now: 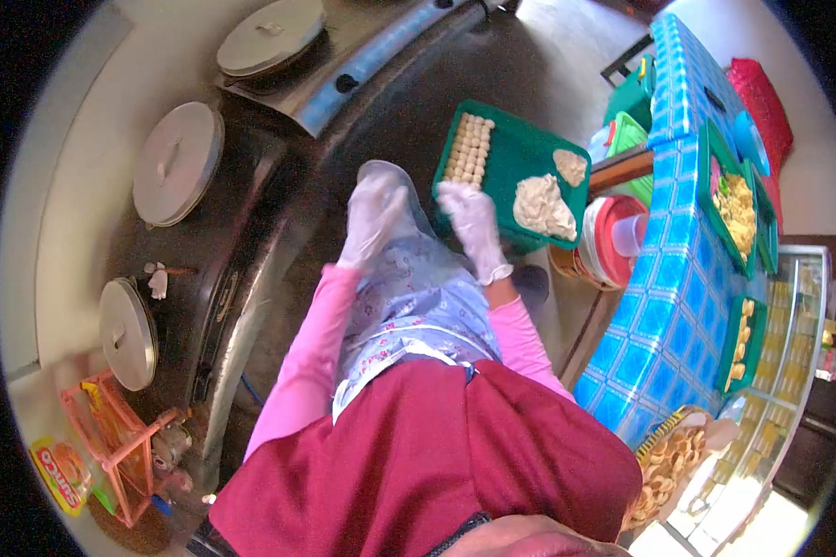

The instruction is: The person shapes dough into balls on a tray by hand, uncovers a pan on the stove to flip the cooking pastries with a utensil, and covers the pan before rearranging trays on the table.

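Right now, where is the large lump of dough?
The large dough lump lies in the green tray, right of the right hand in the head view.

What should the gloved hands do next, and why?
Perhaps move the right hand across to the big pale lump and pinch off a small piece. Plenty of the lump is left, and the neat rows of little balls fill only one side of the green tray. Blur hides whether that hand already holds something.

Pink sleeves, maroon top, translucent gloves.
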The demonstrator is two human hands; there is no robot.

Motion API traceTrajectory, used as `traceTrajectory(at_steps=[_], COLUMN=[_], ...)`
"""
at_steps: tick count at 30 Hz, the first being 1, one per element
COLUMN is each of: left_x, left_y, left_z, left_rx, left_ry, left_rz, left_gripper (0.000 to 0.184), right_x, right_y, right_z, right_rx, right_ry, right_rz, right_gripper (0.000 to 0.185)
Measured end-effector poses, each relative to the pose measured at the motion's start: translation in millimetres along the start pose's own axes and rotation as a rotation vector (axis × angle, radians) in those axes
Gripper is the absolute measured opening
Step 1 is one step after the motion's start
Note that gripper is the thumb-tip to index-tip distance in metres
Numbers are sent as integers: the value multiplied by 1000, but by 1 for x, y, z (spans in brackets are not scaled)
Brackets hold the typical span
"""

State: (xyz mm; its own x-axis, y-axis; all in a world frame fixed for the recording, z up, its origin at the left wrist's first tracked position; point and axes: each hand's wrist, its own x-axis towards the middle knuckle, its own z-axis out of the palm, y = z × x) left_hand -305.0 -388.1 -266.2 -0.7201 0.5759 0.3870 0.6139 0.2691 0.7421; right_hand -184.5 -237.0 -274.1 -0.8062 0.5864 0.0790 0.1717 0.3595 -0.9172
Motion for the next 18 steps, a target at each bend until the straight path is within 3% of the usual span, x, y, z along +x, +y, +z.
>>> traceTrajectory(at_steps=[2,4,5,12,16,18], left_x=[37,39,34,4,2,2], left_y=[40,6,11,-5,-13,-19], left_z=[23,97,110,134,131,130], left_rx=[254,66,52,42,-61,-79], left_ry=[-141,-116,-245,-564,-516,-502], left_rz=[286,555,546,661,635,461], left_gripper=[15,13,14,11,8,5], right_x=[0,-16,-17,-33,-33,-30], right_y=[41,63,68,103,96,101], right_z=[-36,-62,-72,-72,-66,-63], right_rx=[-743,-1029,-1086,-1014,-1056,-1073], right_ry=[164,-16,-227,2,35,41], right_rz=[-199,-188,-37,-192,-167,-187], right_gripper=[14,10,9,10,10,9])
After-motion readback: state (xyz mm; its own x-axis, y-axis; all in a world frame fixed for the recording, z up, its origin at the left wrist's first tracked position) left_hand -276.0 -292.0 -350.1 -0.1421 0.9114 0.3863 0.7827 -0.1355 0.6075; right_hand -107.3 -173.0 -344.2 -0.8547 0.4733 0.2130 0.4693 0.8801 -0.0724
